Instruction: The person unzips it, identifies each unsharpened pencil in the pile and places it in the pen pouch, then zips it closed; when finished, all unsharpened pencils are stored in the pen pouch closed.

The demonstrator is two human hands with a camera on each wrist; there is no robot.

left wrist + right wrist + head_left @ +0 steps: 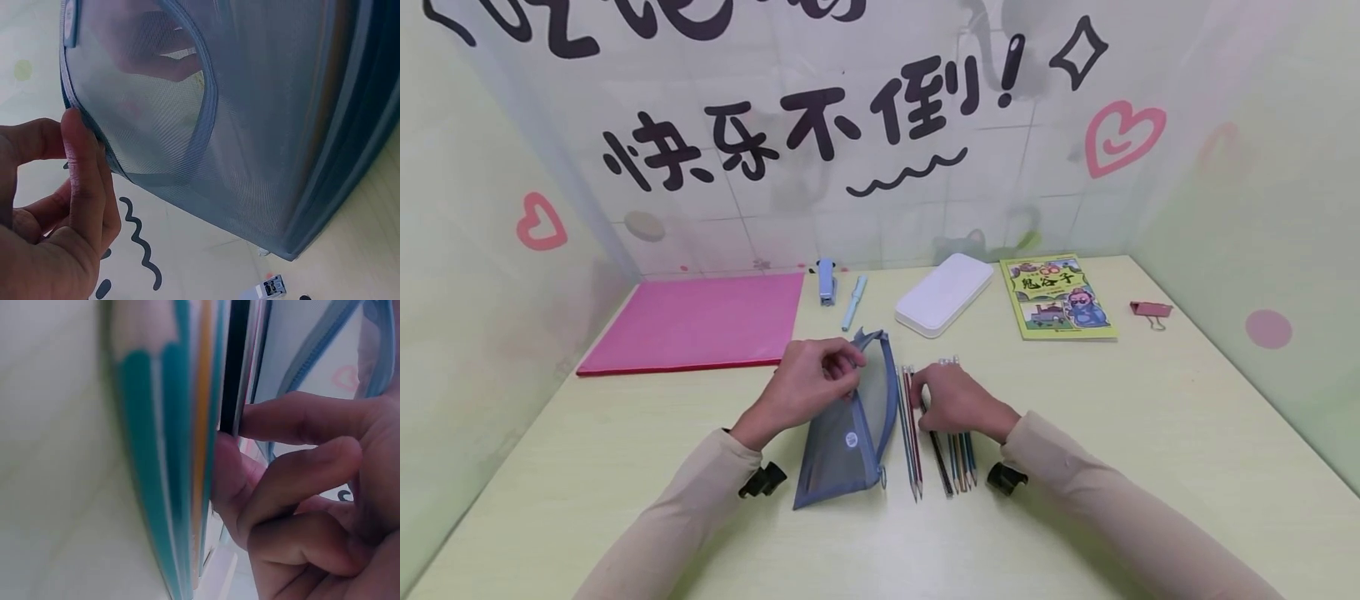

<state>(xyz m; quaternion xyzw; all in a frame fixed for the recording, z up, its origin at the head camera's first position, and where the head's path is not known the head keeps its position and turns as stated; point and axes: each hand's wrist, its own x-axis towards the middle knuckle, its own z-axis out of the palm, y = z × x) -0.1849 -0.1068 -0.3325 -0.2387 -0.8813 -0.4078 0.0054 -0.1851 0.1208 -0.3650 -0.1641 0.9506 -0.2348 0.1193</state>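
Note:
My left hand (808,379) pinches the upper edge of a blue-grey mesh pencil case (837,460) between thumb and fingers. The case's zipped mouth gapes towards the right, and its pull ring hangs at the near end. Just right of it, a row of pencils lies on the table. My right hand (961,402) reaches over this row from above and pinches a black pencil (939,467) between thumb and forefinger. Two pencils (912,458) lie between that one and the case. Several teal and orange pencils (159,444) lie on the other side, partly hidden under the hand.
Behind the hands lie a pink folder (692,321), a blue stapler (827,282), a light blue pen (854,302), a white case (945,294) and a yellow booklet (1058,298). A pink binder clip (1151,311) sits far right. Walls enclose the table's back and sides.

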